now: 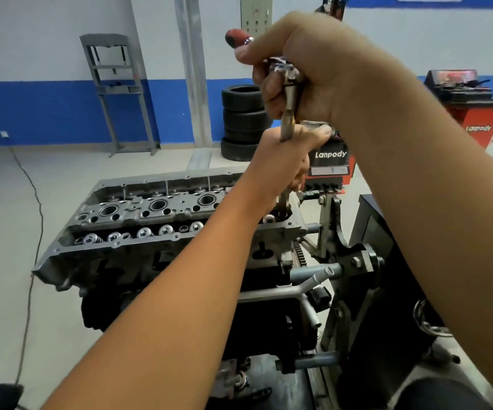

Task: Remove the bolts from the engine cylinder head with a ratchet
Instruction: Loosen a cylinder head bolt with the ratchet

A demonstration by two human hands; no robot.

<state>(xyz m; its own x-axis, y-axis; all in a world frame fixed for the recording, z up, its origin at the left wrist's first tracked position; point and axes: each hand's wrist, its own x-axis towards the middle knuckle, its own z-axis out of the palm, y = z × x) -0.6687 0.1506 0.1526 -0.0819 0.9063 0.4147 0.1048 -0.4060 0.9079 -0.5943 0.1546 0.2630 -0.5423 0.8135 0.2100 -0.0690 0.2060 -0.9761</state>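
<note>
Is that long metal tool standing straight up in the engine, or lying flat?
Nearly upright. The extension bar runs from the right hand through the left hand into the cylinder head.

the right hand (pixel 307 69) covers most of the ratchet (pixel 288 75); only its red handle tip shows. the left hand (pixel 283 164) hides the middle of the extension bar (pixel 287 125), and whether a bolt sits at its foot is too dark to tell. the left forearm crosses the cylinder head (pixel 150 214), hiding its right part.
</note>
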